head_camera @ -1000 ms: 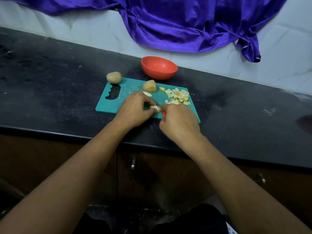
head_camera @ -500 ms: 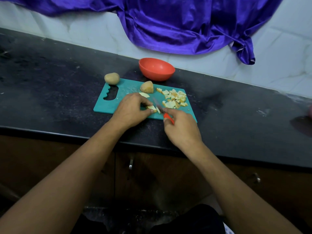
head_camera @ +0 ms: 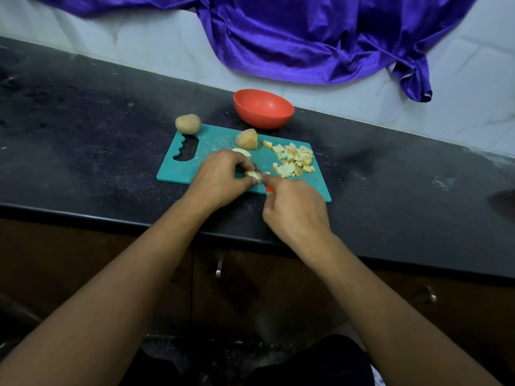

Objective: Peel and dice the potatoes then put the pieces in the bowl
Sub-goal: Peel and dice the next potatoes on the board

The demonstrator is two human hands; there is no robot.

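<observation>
On the teal cutting board (head_camera: 181, 169) my left hand (head_camera: 220, 176) pinches a small pale potato slice (head_camera: 254, 176) near the board's front edge. My right hand (head_camera: 296, 210) grips a knife with a red handle (head_camera: 269, 190); its blade is mostly hidden between my hands at the slice. A pile of diced potato (head_camera: 294, 160) lies on the board's right part. A half potato (head_camera: 246, 139) sits at the board's back, with another slice (head_camera: 242, 151) beside my left hand. A whole potato (head_camera: 188, 123) rests at the board's back left corner. The red bowl (head_camera: 263, 108) stands behind the board.
The board lies on a dark stone counter (head_camera: 83, 135) whose front edge runs just below my wrists. A purple cloth (head_camera: 306, 37) hangs over the white tiled wall behind. Brown cabinet doors with a metal handle (head_camera: 218, 270) are below the counter.
My right hand has drawn back in toward the left hand, so less of the knife's red handle shows. The left hand still holds the slice in the same spot.
</observation>
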